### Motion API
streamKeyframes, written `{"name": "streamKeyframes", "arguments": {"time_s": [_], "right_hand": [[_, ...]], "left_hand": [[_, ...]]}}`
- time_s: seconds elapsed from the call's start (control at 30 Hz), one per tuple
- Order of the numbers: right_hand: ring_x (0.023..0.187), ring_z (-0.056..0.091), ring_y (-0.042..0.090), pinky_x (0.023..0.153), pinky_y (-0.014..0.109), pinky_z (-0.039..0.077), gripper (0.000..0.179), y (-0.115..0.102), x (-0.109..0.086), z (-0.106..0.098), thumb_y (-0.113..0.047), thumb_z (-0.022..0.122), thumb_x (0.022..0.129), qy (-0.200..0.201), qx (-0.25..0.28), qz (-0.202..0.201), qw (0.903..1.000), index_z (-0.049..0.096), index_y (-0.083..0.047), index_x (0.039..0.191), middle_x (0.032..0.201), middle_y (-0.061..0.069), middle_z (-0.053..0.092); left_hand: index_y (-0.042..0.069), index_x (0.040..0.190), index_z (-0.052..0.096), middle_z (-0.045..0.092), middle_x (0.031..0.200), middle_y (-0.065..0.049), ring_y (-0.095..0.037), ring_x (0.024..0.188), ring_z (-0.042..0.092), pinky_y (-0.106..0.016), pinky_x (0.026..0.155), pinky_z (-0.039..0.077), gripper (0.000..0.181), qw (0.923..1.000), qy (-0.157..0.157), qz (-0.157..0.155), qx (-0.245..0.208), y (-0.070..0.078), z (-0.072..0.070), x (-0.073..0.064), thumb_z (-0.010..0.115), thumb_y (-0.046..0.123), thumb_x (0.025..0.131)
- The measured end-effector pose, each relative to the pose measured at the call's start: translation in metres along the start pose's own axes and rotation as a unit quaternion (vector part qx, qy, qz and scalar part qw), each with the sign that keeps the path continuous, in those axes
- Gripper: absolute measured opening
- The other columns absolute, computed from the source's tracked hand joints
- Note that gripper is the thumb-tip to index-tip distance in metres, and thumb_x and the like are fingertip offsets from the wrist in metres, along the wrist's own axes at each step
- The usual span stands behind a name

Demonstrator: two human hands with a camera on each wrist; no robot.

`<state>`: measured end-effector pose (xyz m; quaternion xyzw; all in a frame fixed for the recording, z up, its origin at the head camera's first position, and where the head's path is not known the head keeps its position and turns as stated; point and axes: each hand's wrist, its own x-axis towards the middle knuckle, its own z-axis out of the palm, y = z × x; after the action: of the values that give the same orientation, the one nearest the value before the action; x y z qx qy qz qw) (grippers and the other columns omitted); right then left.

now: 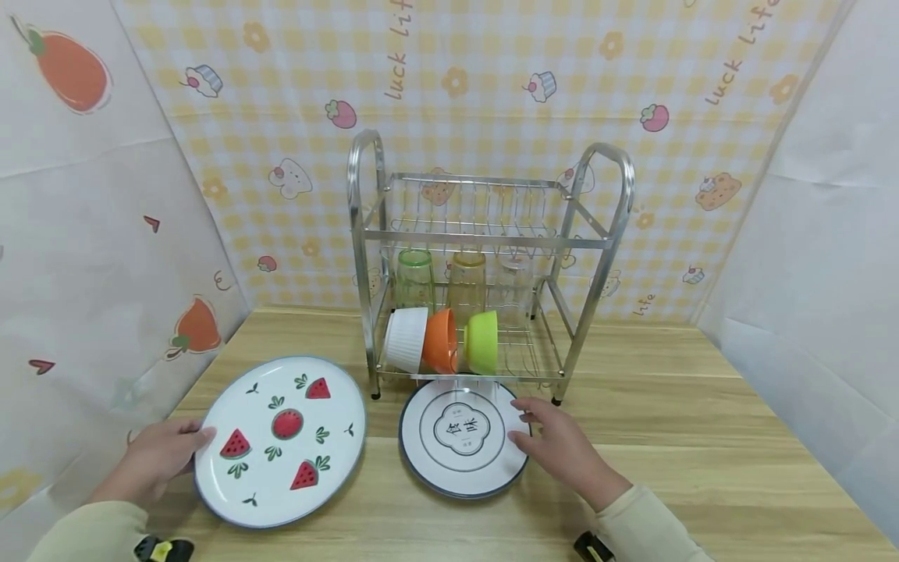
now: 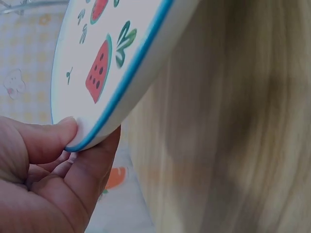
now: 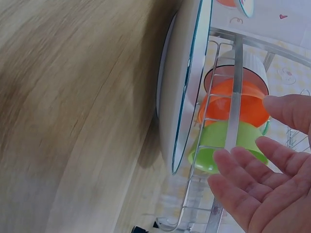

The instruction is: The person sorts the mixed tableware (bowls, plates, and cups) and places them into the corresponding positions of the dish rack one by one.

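Observation:
My left hand pinches the left rim of a large white plate painted with watermelons and edged in blue. In the left wrist view, the thumb lies on the upper face and the fingers curl beneath; the plate is tilted above the wood. My right hand is beside the right edge of a round white plate with a dark blue rim and black characters in a scalloped frame. Its fingers are spread, holding nothing. Beneath this plate, the right wrist view shows another edge.
A two-tier metal dish rack stands behind the plates. Its lower shelf holds a white bowl, an orange bowl, a green bowl, and several upturned glasses, including a green one. Patterned cloth walls surround the wooden table.

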<state>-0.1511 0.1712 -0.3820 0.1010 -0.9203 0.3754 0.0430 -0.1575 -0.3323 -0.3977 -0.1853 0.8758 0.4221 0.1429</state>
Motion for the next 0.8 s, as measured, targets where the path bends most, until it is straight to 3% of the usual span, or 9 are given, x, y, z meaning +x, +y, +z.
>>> {"name": "streamKeyframes", "arguments": {"time_s": [0.2, 0.37, 0.8], "right_hand": [[0.104, 0.064, 0.027, 0.089, 0.045, 0.051, 0.04, -0.004, 0.002, 0.003, -0.007, 0.076, 0.081, 0.0, 0.0, -0.011, 0.9999, 0.064, -0.002, 0.119, 0.118, 0.011, 0.065], [0.103, 0.063, 0.026, 0.089, 0.045, 0.051, 0.039, -0.007, 0.003, 0.006, -0.007, 0.076, 0.081, -0.003, 0.006, -0.015, 0.9999, 0.063, -0.001, 0.118, 0.116, 0.01, 0.065], [0.107, 0.062, 0.029, 0.091, 0.047, 0.05, 0.04, -0.016, 0.005, 0.007, -0.007, 0.074, 0.083, -0.013, 0.014, -0.026, 0.9995, 0.061, 0.0, 0.121, 0.12, 0.013, 0.063]], "left_hand": [[-0.02, 0.139, 0.028, 0.044, 0.127, -0.037, -0.042, 0.107, 0.055, -0.048, 0.085, 0.051, 0.062, 0.9997, 0.021, 0.011, -0.003, 0.017, 0.006, -0.009, 0.047, 0.026, 0.103], [-0.019, 0.139, 0.028, 0.043, 0.13, -0.037, -0.043, 0.111, 0.052, -0.049, 0.088, 0.05, 0.062, 0.999, 0.027, 0.035, -0.005, 0.027, 0.01, -0.015, 0.044, 0.029, 0.104], [-0.014, 0.143, 0.027, 0.039, 0.138, -0.035, -0.043, 0.118, 0.049, -0.048, 0.092, 0.05, 0.06, 0.9924, 0.078, 0.083, -0.046, 0.06, 0.028, -0.039, 0.04, 0.029, 0.105]]}}
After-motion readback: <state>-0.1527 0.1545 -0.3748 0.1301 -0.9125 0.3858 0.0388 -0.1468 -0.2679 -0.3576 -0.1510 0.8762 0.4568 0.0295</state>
